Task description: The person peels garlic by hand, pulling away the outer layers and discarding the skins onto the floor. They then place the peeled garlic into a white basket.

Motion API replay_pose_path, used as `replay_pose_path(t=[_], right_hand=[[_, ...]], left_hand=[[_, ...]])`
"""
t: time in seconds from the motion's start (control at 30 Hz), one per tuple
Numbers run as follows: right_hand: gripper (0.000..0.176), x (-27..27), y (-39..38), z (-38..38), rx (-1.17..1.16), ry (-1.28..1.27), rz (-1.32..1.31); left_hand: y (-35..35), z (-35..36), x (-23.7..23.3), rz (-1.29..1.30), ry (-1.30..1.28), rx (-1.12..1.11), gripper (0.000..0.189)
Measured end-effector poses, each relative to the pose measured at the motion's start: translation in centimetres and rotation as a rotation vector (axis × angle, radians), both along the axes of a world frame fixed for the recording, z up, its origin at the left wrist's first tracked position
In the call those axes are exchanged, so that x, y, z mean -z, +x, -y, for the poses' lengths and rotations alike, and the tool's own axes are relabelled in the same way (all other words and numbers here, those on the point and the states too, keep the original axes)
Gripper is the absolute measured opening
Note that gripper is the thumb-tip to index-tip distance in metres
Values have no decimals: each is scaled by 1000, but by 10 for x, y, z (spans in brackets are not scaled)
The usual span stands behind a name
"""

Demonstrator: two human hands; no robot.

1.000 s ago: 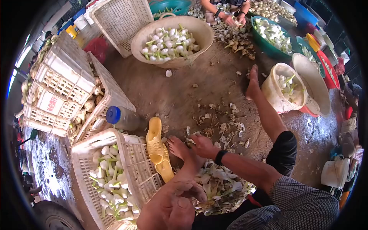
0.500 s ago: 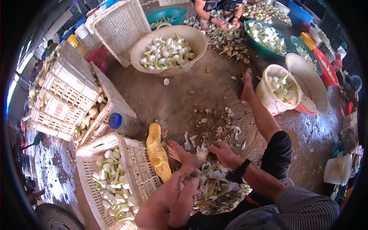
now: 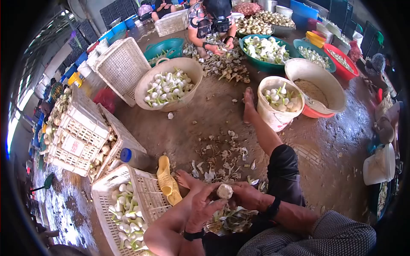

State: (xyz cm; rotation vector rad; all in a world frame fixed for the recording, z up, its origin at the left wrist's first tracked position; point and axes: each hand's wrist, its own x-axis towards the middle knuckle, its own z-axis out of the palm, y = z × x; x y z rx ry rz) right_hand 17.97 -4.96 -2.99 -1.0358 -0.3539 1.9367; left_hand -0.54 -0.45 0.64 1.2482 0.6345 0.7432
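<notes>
A round whitish garlic bulb (image 3: pixel 224 191) is between my two hands, above my lap. On its left, my left hand (image 3: pixel 201 210) is closed on the bulb, with the thumb below it and fingers along the upper side. My right hand (image 3: pixel 251 196) is closed against the bulb's right side; its fingertips are partly hidden. Beneath both hands lies a heap of peeled garlic skins and leaves (image 3: pixel 230 221). To the left stands a white plastic crate (image 3: pixel 147 187) with trimmed garlic bulbs (image 3: pixel 128 217) in it, their green stems still on.
Yellow slippers (image 3: pixel 165 181) and a blue-capped jar (image 3: pixel 136 158) stand by the crate. Farther off are a beige basin (image 3: pixel 192 87) and a white bucket (image 3: pixel 273 117), both with garlic. Stacked crates (image 3: pixel 79 141) rise at left. Another person's hands (image 3: pixel 222 49) work at the back.
My right hand has come back from the floor scraps toward my lap, and a bulb is now between both hands. My left hand has risen to meet it. The view has tilted up and turned right.
</notes>
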Motion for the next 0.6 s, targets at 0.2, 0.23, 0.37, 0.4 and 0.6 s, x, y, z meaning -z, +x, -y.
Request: replay_pose_path(t=[0.2,0.23,0.37,0.4,0.6], right_hand=[[32,-14,8,9,-23,280,517],[32,-16,8,9,25,257,560],[30,-29,11,11,16,289,511],[30,-30,10,11,14,285,513],[29,-34,12,5,-114,442,637]], left_hand=[[-3,1,2,-158,114,0,50],[-4,1,2,-123,20,-34,50],[-8,-3,8,-170,2,-118,48],[-8,-2,9,-168,-2,-118,48],[-8,-3,10,-331,270,-149,46]])
